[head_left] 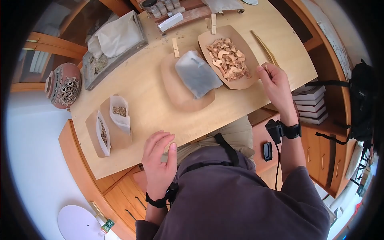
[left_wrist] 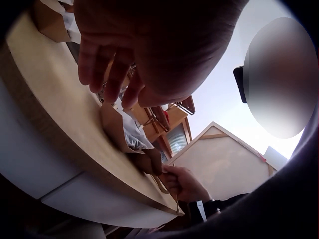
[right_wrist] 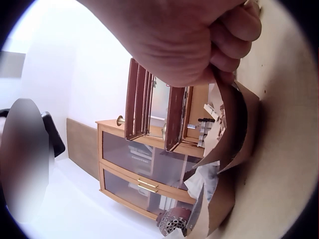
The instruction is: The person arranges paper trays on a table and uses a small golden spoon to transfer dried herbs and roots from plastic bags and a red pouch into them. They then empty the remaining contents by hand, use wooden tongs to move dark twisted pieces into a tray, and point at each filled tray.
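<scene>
My right hand (head_left: 276,86) is beside the near right rim of a kraft paper tray (head_left: 252,60) heaped with pale brown dried slices (head_left: 228,58). Its fingers are curled, and thumb and forefinger pinch a small brown piece whose kind I cannot tell. Just past the fingertips, brass tweezers (head_left: 262,46) lie on the table. My left hand (head_left: 159,156) hovers at the table's front edge, fingers loosely bent and holding nothing. Beyond it stands a second kraft tray (head_left: 170,80), with a translucent pouch (head_left: 196,74) of dark contents in it.
Two small kraft trays (head_left: 116,140) with white-lined bags of seed-like bits stand at left. Clothespins (head_left: 175,48) lie near the larger trays. Along the back are a grey tray (head_left: 94,78) under a white cloth and a rack of small jars (head_left: 162,8). A pierced pot (head_left: 66,86) sits at the left corner.
</scene>
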Demonstrator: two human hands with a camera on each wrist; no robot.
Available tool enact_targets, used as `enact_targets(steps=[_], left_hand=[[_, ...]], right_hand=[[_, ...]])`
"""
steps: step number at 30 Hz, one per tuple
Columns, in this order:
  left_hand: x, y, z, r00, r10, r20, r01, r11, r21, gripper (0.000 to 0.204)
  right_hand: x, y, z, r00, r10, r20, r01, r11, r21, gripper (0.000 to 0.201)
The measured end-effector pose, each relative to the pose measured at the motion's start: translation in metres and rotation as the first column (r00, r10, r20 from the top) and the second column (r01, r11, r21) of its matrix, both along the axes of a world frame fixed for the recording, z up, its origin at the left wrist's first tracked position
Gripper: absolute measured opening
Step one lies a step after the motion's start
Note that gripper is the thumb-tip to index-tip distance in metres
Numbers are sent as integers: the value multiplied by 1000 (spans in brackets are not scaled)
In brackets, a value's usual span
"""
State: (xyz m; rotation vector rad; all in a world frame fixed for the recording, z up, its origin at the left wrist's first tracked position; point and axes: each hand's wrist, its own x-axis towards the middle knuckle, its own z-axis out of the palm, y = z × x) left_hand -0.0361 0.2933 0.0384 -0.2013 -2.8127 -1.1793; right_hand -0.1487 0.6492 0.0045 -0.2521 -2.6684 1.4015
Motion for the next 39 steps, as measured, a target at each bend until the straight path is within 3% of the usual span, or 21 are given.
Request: enact_targets(steps=[5,11,17,18,20,25,39], left_hand=[[-9,1,-5,999,-26,21,26,1000,5,16],[-19,3,-10,998,-31,51,30,999,23,17],[-25,-11,-31,999,-21,47,20,999,31,11],[-27,-12,-33,998,-23,53,21,999,31,9],[-32,-14,-39,999,-53,7,52,998,33,4],[-38,-13,-60,998,-28,-61,25,998,-50,10],[-40,-11,-58,994,-44,-96,39,998,-57,13]], right_hand=[[0,-1,1,999,-43,9,42,995,89,39],[4,-9,3,995,-96,-9,97,992,81,46],[13,2,-12,980,-199,1,198,976,-85,46],[13,3,-15,980,-200,6,200,979,-49,46],[15,3,-19,979,-202,16,202,979,22,45],[16,-1,-23,968,-250,-12,250,968,-12,43],[21,0,-40,946,-302,-118,302,953,-21,36]])
